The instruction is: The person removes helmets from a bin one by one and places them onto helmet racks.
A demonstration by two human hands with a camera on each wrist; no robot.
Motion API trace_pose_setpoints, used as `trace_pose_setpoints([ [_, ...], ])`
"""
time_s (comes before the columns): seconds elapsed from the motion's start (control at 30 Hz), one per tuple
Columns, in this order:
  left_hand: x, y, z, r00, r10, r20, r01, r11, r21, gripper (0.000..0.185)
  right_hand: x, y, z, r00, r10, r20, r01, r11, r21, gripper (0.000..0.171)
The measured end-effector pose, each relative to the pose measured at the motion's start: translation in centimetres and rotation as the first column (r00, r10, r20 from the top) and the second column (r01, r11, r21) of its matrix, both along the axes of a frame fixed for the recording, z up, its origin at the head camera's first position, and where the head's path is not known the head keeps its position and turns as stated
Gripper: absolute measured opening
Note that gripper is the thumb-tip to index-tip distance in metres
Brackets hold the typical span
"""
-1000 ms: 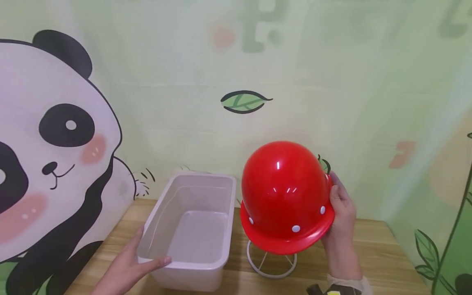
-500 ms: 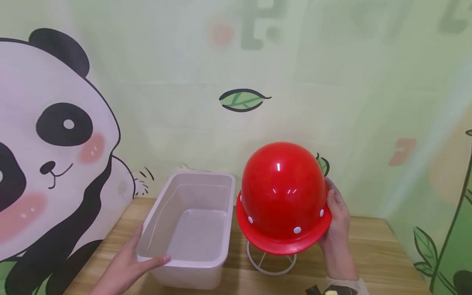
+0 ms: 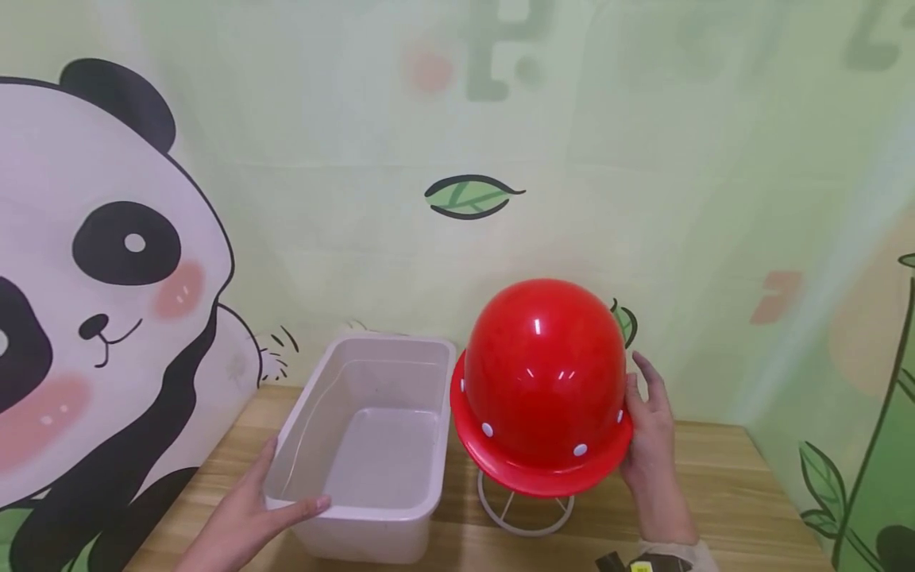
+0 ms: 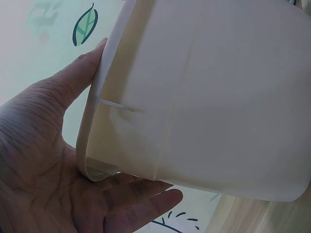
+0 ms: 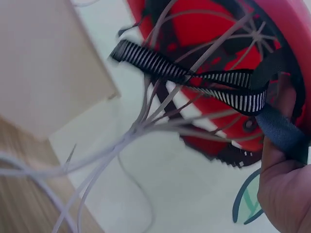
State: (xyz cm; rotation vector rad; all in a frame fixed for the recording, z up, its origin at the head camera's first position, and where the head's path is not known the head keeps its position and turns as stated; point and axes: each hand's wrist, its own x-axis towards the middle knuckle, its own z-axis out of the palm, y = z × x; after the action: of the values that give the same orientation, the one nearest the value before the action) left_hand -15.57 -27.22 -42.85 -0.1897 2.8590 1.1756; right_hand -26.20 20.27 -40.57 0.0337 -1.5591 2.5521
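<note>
Red helmet (image 3: pixel 546 389) over wire stand (image 3: pixel 525 533), just L of R hand (image 3: pixel 650 441) (nearer), fingers clamped on helmet edge; L hand (image 3: pixel 246 512), fingers pinching tub (image 3: pixel 360 539) rim.

Wood-grain tabletop (image 3: pixel 722 477) before a green backdrop (image 3: pixel 686 199) with a printed panda (image 3: pixel 143 318).

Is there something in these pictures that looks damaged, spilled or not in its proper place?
Nothing looks spilled or damaged. One small oddity: in the right wrist view, the striped strap under the red helmet hangs loose across the wires of the white stand and seems twisted, not tucked inside.
</note>
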Motion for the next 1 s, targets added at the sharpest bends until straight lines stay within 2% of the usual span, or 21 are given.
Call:
trace_pose_setpoints([
  [0.17, -0.1, 0.0, 0.0, 1.000, -0.006, 0.010, 0.006, 1.000, 0.000, 0.120, -0.3, 0.3, -0.5, 0.998, -0.015, 0.057, 0.010, 0.996, 0.083, 0.063],
  [0.33, -0.1, -0.1, -0.1, 1.000, -0.003, 0.025, 0.003, 1.000, 0.000, 0.121, -0.3, 0.8, -0.4, 0.999, -0.027, 0.027, 0.023, 0.990, 0.141, 0.062],
  [0.63, -0.3, -0.1, 0.0, 0.999, 0.007, 0.045, -0.007, 1.000, 0.002, 0.122, 0.1, 1.9, 0.2, 0.999, 0.035, 0.033, -0.041, 0.981, 0.189, 0.065],
  [0.77, -0.3, -0.1, -0.1, 0.999, 0.005, 0.042, -0.005, 1.000, -0.010, 0.122, 0.1, 2.2, 0.5, 0.998, 0.043, 0.045, -0.054, 0.963, 0.265, 0.068],
  [0.9, -0.2, -0.2, -0.1, 0.999, 0.000, 0.037, 0.001, 1.000, -0.030, 0.123, 0.2, 2.5, 0.7, 0.998, 0.058, 0.040, -0.068, 0.937, 0.342, 0.063],
  [1.0, -0.3, -0.2, -0.1, 0.999, -0.011, 0.034, 0.012, 1.000, -0.025, 0.122, 0.3, 2.7, 0.7, 0.997, 0.074, 0.031, -0.080, 0.899, 0.431, 0.059],
])
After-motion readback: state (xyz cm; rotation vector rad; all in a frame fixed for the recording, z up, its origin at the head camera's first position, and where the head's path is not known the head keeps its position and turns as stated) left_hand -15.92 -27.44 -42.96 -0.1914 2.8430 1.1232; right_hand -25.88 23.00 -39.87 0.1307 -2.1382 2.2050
